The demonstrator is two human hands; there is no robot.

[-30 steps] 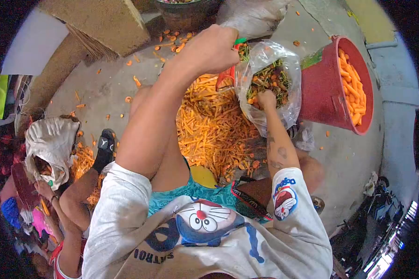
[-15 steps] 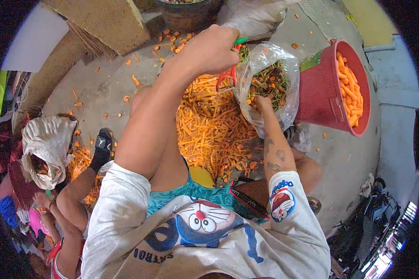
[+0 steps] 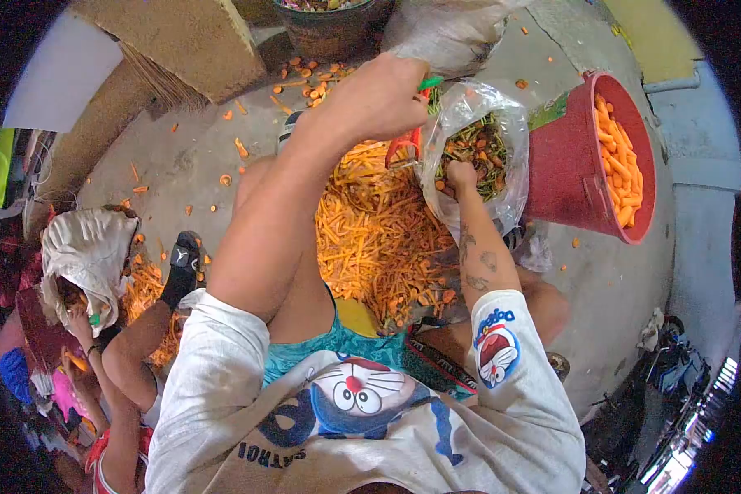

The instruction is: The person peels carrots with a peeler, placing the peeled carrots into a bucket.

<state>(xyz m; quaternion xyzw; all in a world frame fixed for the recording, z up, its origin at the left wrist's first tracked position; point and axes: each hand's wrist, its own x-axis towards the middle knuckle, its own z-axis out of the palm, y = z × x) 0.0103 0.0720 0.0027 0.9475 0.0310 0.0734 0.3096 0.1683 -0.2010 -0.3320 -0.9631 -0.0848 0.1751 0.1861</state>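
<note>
My left hand (image 3: 387,97), at the far end of the peelings, is closed around a tool that looks like a peeler (image 3: 405,146); a green end sticks out above the fingers and a red part hangs below them. Inside the clear plastic bag (image 3: 514,144) is my right hand (image 3: 461,174), closed among carrot tops (image 3: 492,156) with green stems and orange ends. What its fingers hold is hidden. Between my legs lies a heap of orange carrot peelings (image 3: 379,239).
A tilted red bucket (image 3: 560,165) holds peeled carrots (image 3: 620,169). Behind are a dark tub (image 3: 325,33) and a whitish sack (image 3: 440,33). At left, another person's hand (image 3: 81,325) with a green tool is at an open sack (image 3: 86,239). Carrot slices litter the floor.
My right hand has shifted slightly up and left inside the bag. My left hand has dropped slightly with its tool. The other person's hand has moved up to the open sack.
</note>
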